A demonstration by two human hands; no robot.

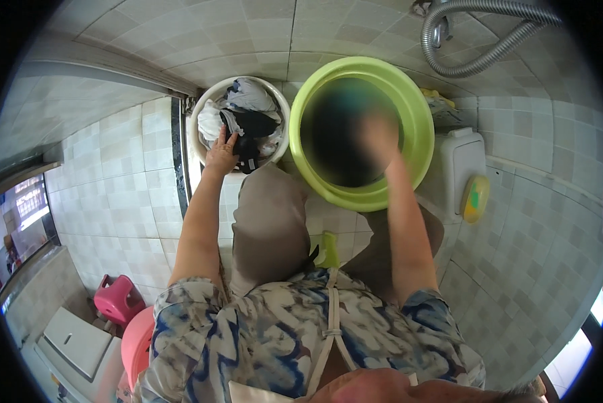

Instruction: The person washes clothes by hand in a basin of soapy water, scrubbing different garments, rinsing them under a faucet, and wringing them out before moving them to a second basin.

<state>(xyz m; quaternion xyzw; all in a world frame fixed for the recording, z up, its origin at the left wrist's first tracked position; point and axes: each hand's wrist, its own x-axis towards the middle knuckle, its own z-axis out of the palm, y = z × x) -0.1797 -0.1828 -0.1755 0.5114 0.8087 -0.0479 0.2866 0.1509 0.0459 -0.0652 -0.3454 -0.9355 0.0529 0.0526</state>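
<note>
My left hand (222, 154) reaches to the near side of a white basin (286, 127) piled with clothes. Its fingers are spread and touch a black garment (256, 124) with a pale edge. White and grey-blue clothes (251, 94) lie beside and behind that garment. To the right stands a large lime-green tub (415, 144), and over its inside is my right hand (380, 138). That hand and the dark contents of the tub (338, 144) are blurred, so I cannot make out its fingers or anything in them. A teal patch shows at the back of the dark area.
A grey bin with a lid (464, 151) stands right of the tub, with a yellow-green oval item (474, 199) at its side. A flexible metal hose (489, 10) hangs at the tiled wall. Behind on the left are a pink stool (118, 299) and a pink basin (137, 342).
</note>
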